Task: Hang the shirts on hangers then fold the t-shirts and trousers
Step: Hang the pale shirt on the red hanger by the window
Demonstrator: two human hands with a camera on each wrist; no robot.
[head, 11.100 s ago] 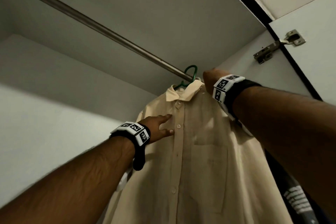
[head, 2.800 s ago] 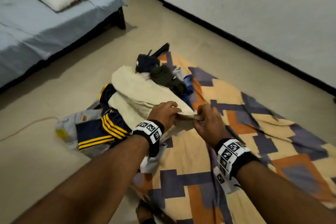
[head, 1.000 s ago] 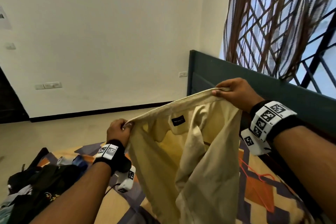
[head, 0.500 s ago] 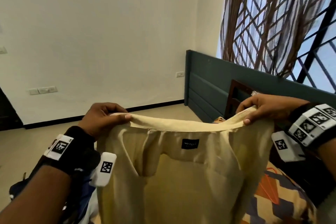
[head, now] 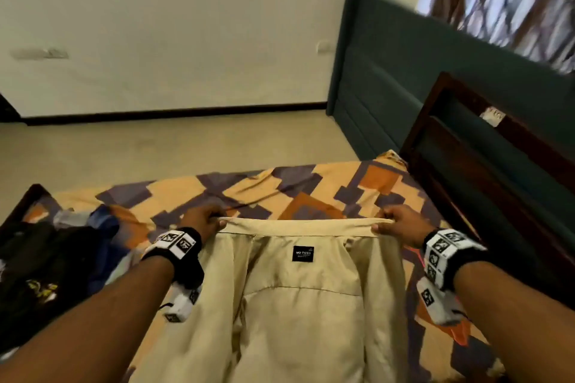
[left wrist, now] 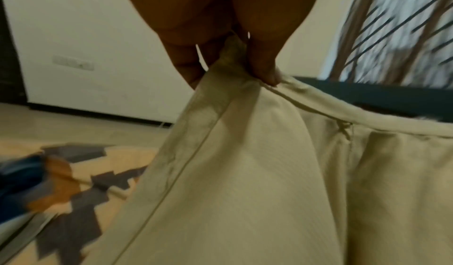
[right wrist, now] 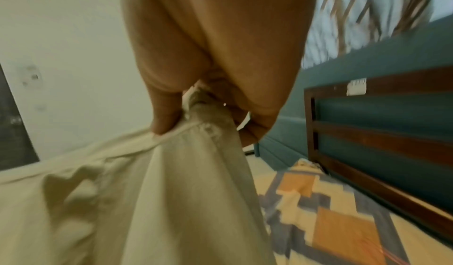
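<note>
Head view, both hands pinching cream shirt [head: 298,305] collar, black label [head: 303,253] visible, wrist views missing it

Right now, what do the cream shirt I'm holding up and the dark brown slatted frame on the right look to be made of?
Cream shirt: looks like a matte woven cloth, perhaps cotton; a fine ribbed texture shows in the left wrist view, and it drapes in soft folds. Dark brown slatted frame: looks like stained wood with a slight sheen, judging by its reddish-brown, streaky surface; veneer cannot be ruled out.
</note>
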